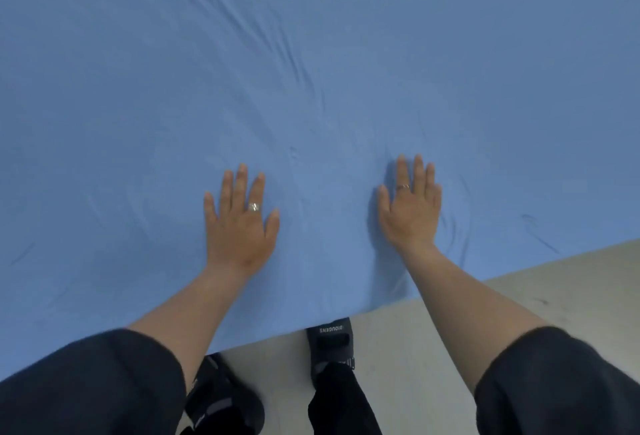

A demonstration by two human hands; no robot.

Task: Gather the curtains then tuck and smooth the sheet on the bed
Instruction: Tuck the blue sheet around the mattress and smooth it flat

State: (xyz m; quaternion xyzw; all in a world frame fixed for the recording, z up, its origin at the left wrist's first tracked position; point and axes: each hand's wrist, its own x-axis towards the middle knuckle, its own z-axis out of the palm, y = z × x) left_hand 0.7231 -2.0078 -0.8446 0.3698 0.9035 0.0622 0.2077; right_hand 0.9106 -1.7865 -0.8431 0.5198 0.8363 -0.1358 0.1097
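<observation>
Head view, looking straight down over the bed's near edge: the person is leaning in with both arms stretched out. The blue sheet (311, 54) fills nearly everything from 9 o'clock round to 3. It drapes over the edge at about 6 o'clock, where grey floor (519, 296) and a dark shoe (330, 341) show below it.

The left hand (240, 223) lies flat on the sheet just left of centre, fingers straight and slightly spread, gripping nothing, a ring (254, 207) catching the light. The right hand (410, 208) lies the same way just right of centre, palm down, fingers straight and close together. The two hands are apart, side by side, both pointing toward 12 o'clock.

From where I stand this looks like the smoothing step. No curtains are in sight, so I cannot say how they were left. Whether the edge is tucked I cannot tell either.

A fan of creases (277, 36) runs from 11 o'clock down toward the centre, ahead of the fingertips. Small ripples (457, 227) bunch just beside the right hand at 3 o'clock.

The next move, I'd judge, calls for flat palms pushed forward and outward with even pressure, to drive those folds toward the far side without dragging slack back to the near edge.
</observation>
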